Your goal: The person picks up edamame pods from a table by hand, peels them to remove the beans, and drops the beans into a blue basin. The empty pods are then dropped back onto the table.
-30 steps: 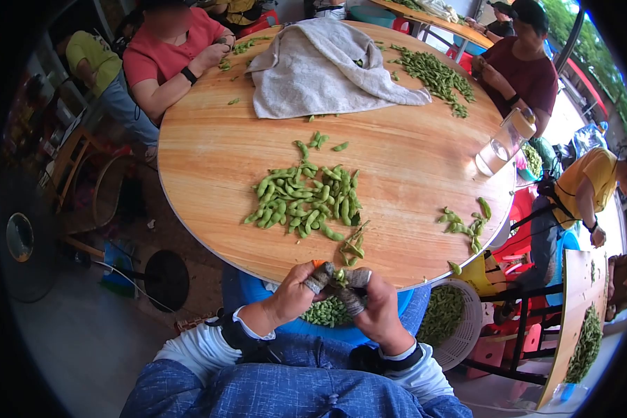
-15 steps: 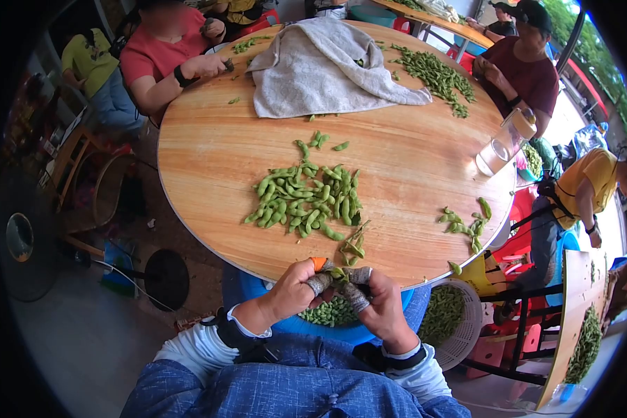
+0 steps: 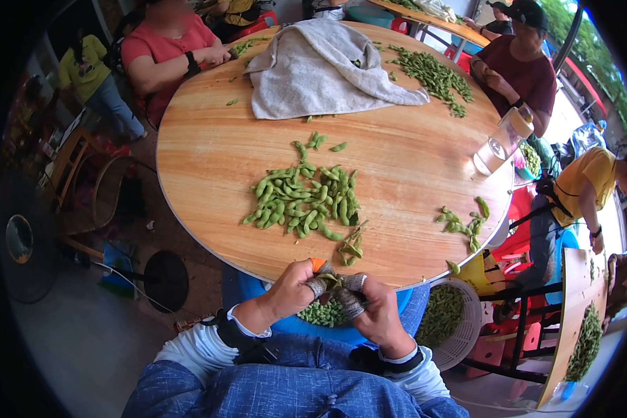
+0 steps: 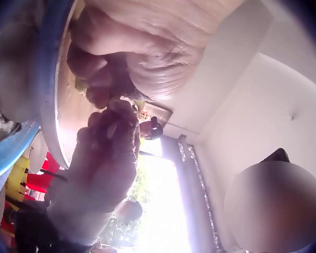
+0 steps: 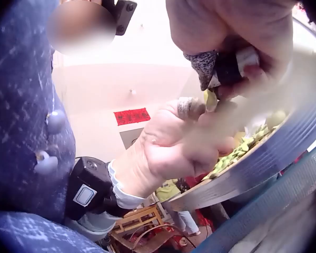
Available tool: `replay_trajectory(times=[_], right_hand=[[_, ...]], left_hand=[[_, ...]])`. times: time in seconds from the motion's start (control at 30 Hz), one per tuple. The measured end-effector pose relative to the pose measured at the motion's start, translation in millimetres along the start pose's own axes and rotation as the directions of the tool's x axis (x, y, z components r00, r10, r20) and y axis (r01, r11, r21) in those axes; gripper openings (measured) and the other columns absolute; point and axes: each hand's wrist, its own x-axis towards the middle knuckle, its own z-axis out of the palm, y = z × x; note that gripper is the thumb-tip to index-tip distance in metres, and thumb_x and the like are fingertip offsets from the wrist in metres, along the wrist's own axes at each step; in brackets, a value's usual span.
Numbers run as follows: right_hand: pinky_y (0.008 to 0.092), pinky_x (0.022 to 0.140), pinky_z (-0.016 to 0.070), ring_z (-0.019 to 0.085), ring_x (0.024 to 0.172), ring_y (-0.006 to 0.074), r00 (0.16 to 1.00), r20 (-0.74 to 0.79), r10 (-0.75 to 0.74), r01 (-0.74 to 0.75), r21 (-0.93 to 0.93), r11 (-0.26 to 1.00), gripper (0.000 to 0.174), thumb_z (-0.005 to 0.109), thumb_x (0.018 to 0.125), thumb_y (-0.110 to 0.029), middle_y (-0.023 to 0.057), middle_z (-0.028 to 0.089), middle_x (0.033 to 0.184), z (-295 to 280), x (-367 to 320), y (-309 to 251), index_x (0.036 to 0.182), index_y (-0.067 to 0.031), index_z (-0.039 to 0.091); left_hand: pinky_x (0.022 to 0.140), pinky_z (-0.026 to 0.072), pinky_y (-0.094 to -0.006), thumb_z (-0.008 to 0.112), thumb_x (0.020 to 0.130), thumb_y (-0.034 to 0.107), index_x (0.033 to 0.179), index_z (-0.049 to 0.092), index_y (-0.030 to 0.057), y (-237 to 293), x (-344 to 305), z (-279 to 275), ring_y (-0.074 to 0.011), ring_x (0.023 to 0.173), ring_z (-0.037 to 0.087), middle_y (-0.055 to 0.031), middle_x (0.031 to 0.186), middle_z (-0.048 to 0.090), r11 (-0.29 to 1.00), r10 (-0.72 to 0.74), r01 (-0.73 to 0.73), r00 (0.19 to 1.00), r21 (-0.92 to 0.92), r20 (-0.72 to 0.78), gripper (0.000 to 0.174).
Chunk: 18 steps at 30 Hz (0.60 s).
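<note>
In the head view, my left hand (image 3: 290,290) and right hand (image 3: 381,313) meet at the near table edge, thumbs and fingertips together. Between them they pinch a green edamame pod (image 5: 210,99), mostly covered by the fingers. Grey wraps cover some fingertips, and an orange band shows on the left hand. Directly below, a blue basin (image 3: 361,336) holds shelled green beans (image 3: 323,313). Just beyond the hands lies a small sprig of pods (image 3: 352,245), and farther in is a loose pile of pods (image 3: 303,200).
A grey cloth (image 3: 320,73) covers the far middle of the round wooden table (image 3: 209,160). A glass bottle (image 3: 503,143) stands at its right edge, near some scattered pods (image 3: 465,226). A white basket (image 3: 470,324) of pods stands below right. Other people sit around the table.
My hands stay together at the table edge while the fingers shift on the pod, which looks flatter and less visible now. Across the table, the person in red has lowered their hands toward the tabletop.
</note>
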Motion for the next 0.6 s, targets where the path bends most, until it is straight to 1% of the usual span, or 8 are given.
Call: replay_trajectory(times=[0.13, 0.2, 0.23, 0.27, 0.37, 0.43, 0.53, 0.6], right_hand=[[0.025, 0.061, 0.0434, 0.054, 0.068, 0.0136, 0.971, -0.24, -0.014, -0.001, -0.059, 0.998, 0.015, 0.057, 0.072, 0.005, 0.0081, 0.058, 0.074, -25, -5, -1, 0.086, -0.0007, 0.057], [0.0243, 0.054, 0.0434, 0.053, 0.06, 0.0133, 0.86, -0.459, -0.225, -0.017, -0.467, 0.884, 0.024, 0.059, 0.071, 0.002, 0.0075, 0.057, 0.069, -54, -3, -2, 0.095, -0.0004, 0.055], [0.0246, 0.053, 0.0428, 0.053, 0.057, 0.0132, 0.791, -0.575, -0.209, -0.095, -0.453, 0.887, 0.028, 0.06, 0.071, 0.001, 0.0081, 0.055, 0.065, -65, -2, 0, 0.099, -0.0006, 0.053], [0.0244, 0.053, 0.0426, 0.052, 0.057, 0.0131, 0.79, -0.576, -0.21, -0.138, -0.501, 0.855, 0.028, 0.06, 0.071, 0.001, 0.0078, 0.054, 0.064, -71, -3, -5, 0.099, -0.0006, 0.053], [0.025, 0.055, 0.0438, 0.055, 0.061, 0.0151, 0.848, -0.493, -0.195, -0.082, -0.484, 0.871, 0.026, 0.062, 0.07, 0.001, 0.0086, 0.057, 0.067, -72, -7, -1, 0.095, 0.0005, 0.057], [0.0263, 0.059, 0.0455, 0.058, 0.067, 0.0175, 0.904, -0.381, -0.194, 0.015, -0.424, 0.906, 0.023, 0.062, 0.069, 0.001, 0.0117, 0.06, 0.074, -56, -6, 6, 0.092, 0.0012, 0.058], [0.0274, 0.063, 0.0461, 0.059, 0.071, 0.0215, 0.956, -0.289, -0.059, -0.042, -0.33, 0.943, 0.023, 0.062, 0.069, 0.001, 0.0138, 0.059, 0.078, -40, -3, 8, 0.092, 0.0013, 0.058], [0.0285, 0.061, 0.0455, 0.059, 0.069, 0.0238, 0.968, -0.251, -0.013, -0.078, -0.348, 0.934, 0.028, 0.063, 0.068, -0.002, 0.014, 0.058, 0.076, -33, 1, 6, 0.096, 0.0003, 0.056]], left_hand=[[0.053, 0.0357, -0.0193, 0.04, 0.079, 0.001, 0.084, 0.052, 0.0014, -6, 4, -3, -0.0064, 0.059, 0.045, -0.003, 0.068, 0.052, 1.0, 0.018, -0.018, 1.0, -0.011, -0.005, 0.013], [0.056, 0.0381, -0.0205, 0.039, 0.079, 0.0, 0.087, 0.051, -0.0005, -5, 6, -9, -0.0078, 0.061, 0.046, -0.0042, 0.067, 0.051, 0.984, 0.103, -0.095, 0.994, 0.153, -0.044, 0.014], [0.057, 0.0384, -0.021, 0.039, 0.079, 0.0, 0.088, 0.05, -0.001, -2, 7, -12, -0.0082, 0.06, 0.046, -0.0042, 0.066, 0.051, 0.944, 0.189, -0.161, 0.979, 0.287, -0.073, 0.015], [0.057, 0.0388, -0.0215, 0.038, 0.079, 0.0, 0.09, 0.05, -0.0015, 0, 7, -13, -0.0086, 0.06, 0.046, -0.0043, 0.066, 0.05, 0.883, 0.276, -0.215, 0.957, 0.416, -0.09, 0.016], [0.059, 0.0375, -0.0202, 0.038, 0.08, -0.003, 0.094, 0.051, 0.0001, 7, 6, -13, -0.0058, 0.063, 0.043, 0.0001, 0.068, 0.048, 0.917, 0.131, -0.067, 0.982, 0.392, -0.138, 0.019], [0.061, 0.0397, -0.0214, 0.041, 0.079, -0.003, 0.094, 0.052, 0.0003, 4, 6, -13, -0.0067, 0.064, 0.045, -0.0005, 0.07, 0.05, 0.914, 0.204, -0.153, 0.974, 0.376, -0.099, 0.019], [0.062, 0.0426, -0.0236, 0.047, 0.077, -0.004, 0.094, 0.054, 0.0002, 2, 0, -12, -0.0094, 0.068, 0.05, -0.0026, 0.075, 0.054, 0.84, 0.277, -0.252, 0.961, 0.481, 0.019, 0.019], [0.061, 0.0446, -0.0257, 0.055, 0.073, -0.001, 0.091, 0.056, -0.0004, 5, -4, -13, -0.0134, 0.071, 0.055, -0.0061, 0.079, 0.058, 0.643, 0.406, -0.393, 0.902, 0.657, 0.143, 0.018]])
